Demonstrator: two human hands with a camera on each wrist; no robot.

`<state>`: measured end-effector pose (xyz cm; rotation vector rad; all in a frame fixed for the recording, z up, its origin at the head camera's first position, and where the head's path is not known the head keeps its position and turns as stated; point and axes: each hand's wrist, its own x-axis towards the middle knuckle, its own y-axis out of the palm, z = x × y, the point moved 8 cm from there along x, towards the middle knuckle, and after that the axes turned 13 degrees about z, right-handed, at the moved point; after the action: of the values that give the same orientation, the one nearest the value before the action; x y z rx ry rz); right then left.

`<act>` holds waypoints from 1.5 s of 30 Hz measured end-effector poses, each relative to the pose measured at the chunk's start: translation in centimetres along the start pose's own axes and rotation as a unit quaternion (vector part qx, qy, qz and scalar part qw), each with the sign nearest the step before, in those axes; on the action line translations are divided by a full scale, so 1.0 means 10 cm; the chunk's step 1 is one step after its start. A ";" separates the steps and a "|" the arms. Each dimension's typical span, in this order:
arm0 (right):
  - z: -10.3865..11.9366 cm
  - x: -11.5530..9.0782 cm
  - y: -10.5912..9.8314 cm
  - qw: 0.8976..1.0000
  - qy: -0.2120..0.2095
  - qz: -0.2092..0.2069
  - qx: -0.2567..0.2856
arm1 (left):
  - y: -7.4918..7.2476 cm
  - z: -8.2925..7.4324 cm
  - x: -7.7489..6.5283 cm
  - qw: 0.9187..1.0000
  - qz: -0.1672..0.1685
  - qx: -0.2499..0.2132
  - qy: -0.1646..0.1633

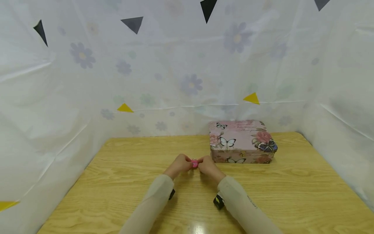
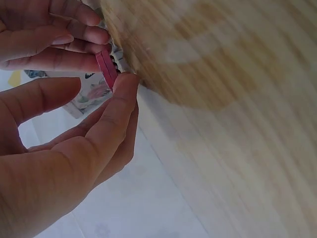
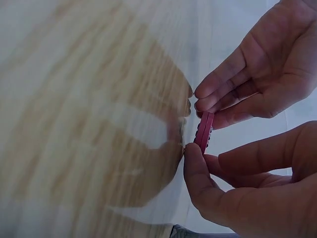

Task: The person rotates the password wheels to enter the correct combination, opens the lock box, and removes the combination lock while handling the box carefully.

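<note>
Between my hands is a small, bright pink piece, its exact kind unclear. In the right wrist view the pink piece appears flat and two-layered, with small dark bumps along its sides. My left hand holds one end by the fingertips. At the opposite end, my right hand grips it with bent fingers. The left wrist view has my left hand close up, its thumb apart from the piece. Fingers hide both ends. Both hands are low over the wooden table.
A pink lidded box with butterflies and roses sits shut at the back, right of my right hand. White flower-printed sheeting encloses the table's back and sides. Black and yellow triangles are on it.
</note>
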<state>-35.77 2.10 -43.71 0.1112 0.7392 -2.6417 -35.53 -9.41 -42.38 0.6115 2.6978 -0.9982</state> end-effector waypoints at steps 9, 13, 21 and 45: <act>0.01 0.01 0.01 0.999 0.022 0.020 -0.019 | 0.03 -0.01 0.05 1.000 0.020 0.001 -0.013; 0.01 0.02 0.03 0.999 0.035 0.033 -0.006 | 0.02 0.01 0.08 0.999 0.012 0.017 -0.026; 0.05 0.03 0.09 0.998 0.025 0.062 -0.019 | 0.01 0.04 0.11 0.999 0.013 0.029 -0.023; -0.05 0.08 0.11 0.992 -0.040 0.071 -0.093 | 0.05 0.01 -0.05 0.999 0.018 0.037 -0.009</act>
<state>-36.06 1.24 -44.77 0.0060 0.9111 -2.4149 -34.89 -9.25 -42.61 0.6589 2.6350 -1.0944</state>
